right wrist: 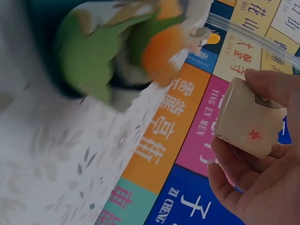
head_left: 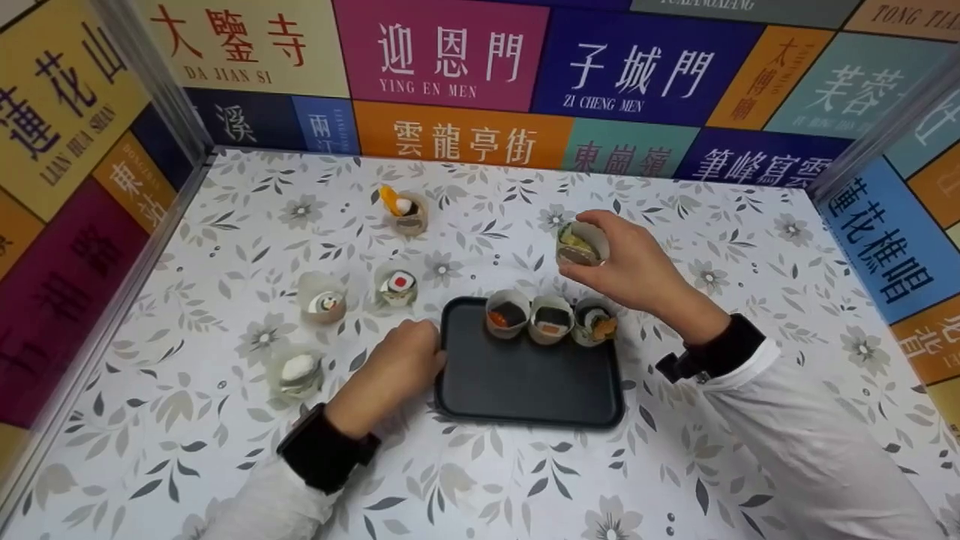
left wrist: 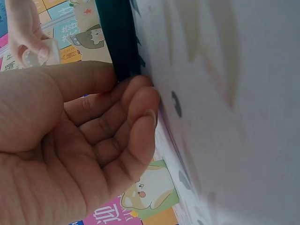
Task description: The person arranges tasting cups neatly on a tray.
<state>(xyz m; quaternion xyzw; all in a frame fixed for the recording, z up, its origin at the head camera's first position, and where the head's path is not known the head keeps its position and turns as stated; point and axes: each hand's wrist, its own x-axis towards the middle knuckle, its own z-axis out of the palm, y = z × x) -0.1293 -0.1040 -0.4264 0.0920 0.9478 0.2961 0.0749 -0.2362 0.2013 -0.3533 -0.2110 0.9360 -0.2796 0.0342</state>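
My right hand (head_left: 637,266) holds a small paper cup (head_left: 581,247) with yellow-green filling, behind the tray's far right corner. In the right wrist view, thumb and fingers pinch this beige cup (right wrist: 251,119), which bears a red star. My left hand (head_left: 397,364) grips the left edge of a black rectangular tray (head_left: 529,382). The left wrist view has its thumb and curled fingers at the tray's rim (left wrist: 119,37). Along the tray's far side stand three cups in a row: one with orange bits (head_left: 507,319), one with a dark-topped piece (head_left: 551,322), one with a fried-looking piece (head_left: 595,324).
Left of the tray stand a cup with a red-centred roll (head_left: 397,285), a cup with a small white roll (head_left: 324,300) and a cup with a white lump (head_left: 296,371). Farther back is a cup with an orange piece (head_left: 405,214). Colourful lettered panels (head_left: 457,56) wall the floral-patterned table (head_left: 525,480).
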